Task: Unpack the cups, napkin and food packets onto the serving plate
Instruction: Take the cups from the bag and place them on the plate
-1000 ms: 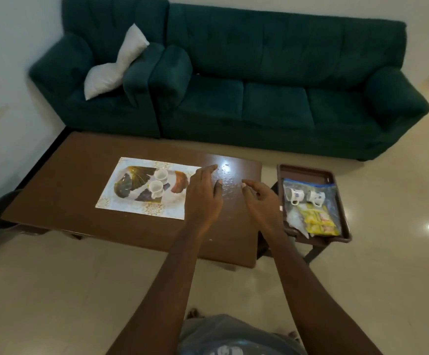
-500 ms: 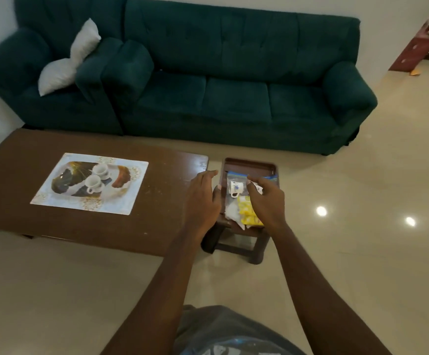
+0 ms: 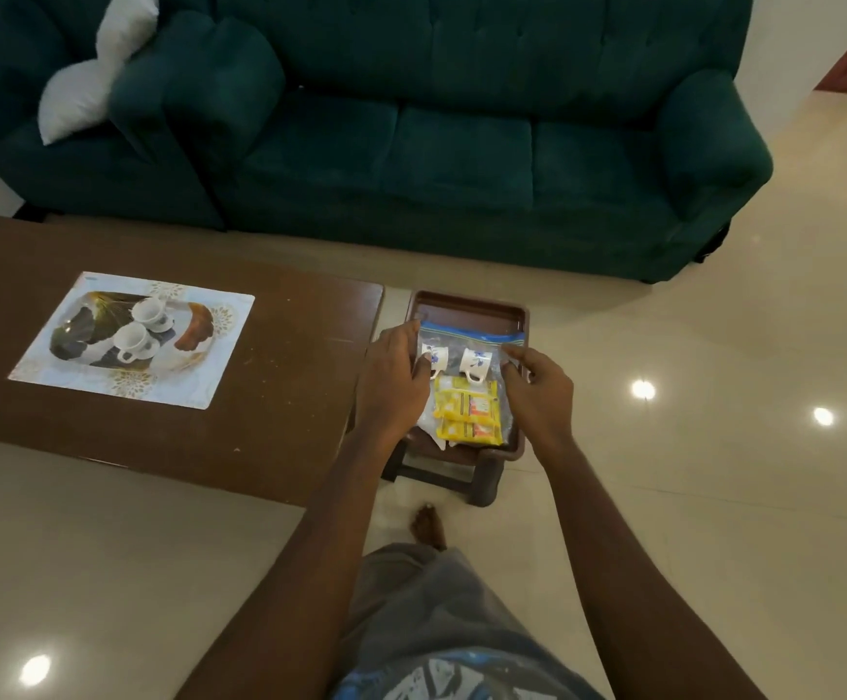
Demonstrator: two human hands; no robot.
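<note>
A clear zip bag [image 3: 472,340] with a blue seal lies on a brown serving tray [image 3: 467,300] atop a small dark stool. Inside the bag are two white cups with blue flowers [image 3: 439,357] [image 3: 476,362], yellow food packets [image 3: 467,411] and a white napkin [image 3: 426,422]. My left hand [image 3: 393,381] grips the bag's left side, its thumb over the left cup. My right hand [image 3: 540,391] pinches the bag's right edge near the seal. The bag's seal looks closed.
A brown coffee table [image 3: 285,371] stands directly left of the tray, with a printed placemat [image 3: 133,341] showing pictured cups. A green sofa [image 3: 462,144] with a white pillow [image 3: 83,83] sits behind. My bare foot [image 3: 426,527] rests on the glossy tile floor below the stool [image 3: 482,485].
My view swung right from the coffee table to the tray. Both hands moved off the table and came onto the bag, the left at its left side and the right at its right edge.
</note>
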